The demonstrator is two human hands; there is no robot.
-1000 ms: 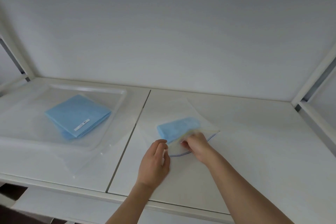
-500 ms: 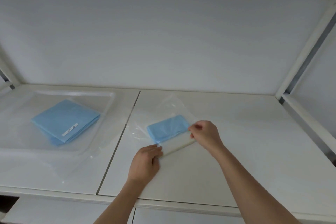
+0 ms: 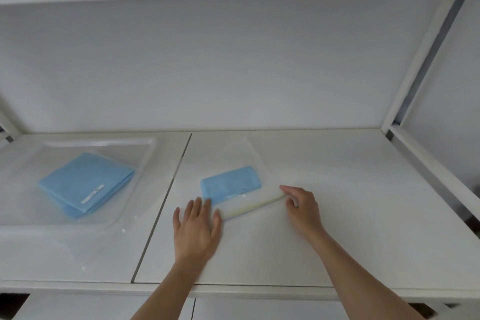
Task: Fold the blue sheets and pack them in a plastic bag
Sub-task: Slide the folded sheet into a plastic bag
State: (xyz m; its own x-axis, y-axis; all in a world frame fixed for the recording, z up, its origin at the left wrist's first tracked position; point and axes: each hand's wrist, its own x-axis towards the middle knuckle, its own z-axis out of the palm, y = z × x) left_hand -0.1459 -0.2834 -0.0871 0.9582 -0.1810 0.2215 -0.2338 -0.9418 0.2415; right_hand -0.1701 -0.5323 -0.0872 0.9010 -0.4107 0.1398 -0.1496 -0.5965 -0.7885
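folded blue sheet (image 3: 230,184) sits inside the plastic bag (image 3: 240,161) on the bench (image 3: 350,202) | step looks like sealing the zip strip (image 3: 255,207), just this side of the sheet | left hand (image 3: 196,231) flat, fingers spread, at the strip's left end | right hand (image 3: 302,206) pinches its right end | next: probably press along the strip | spare sheet stack (image 3: 83,183) well left of the bag

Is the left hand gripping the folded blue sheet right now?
No, the left hand lies flat with straight fingers beside the plastic bag, gripping nothing.
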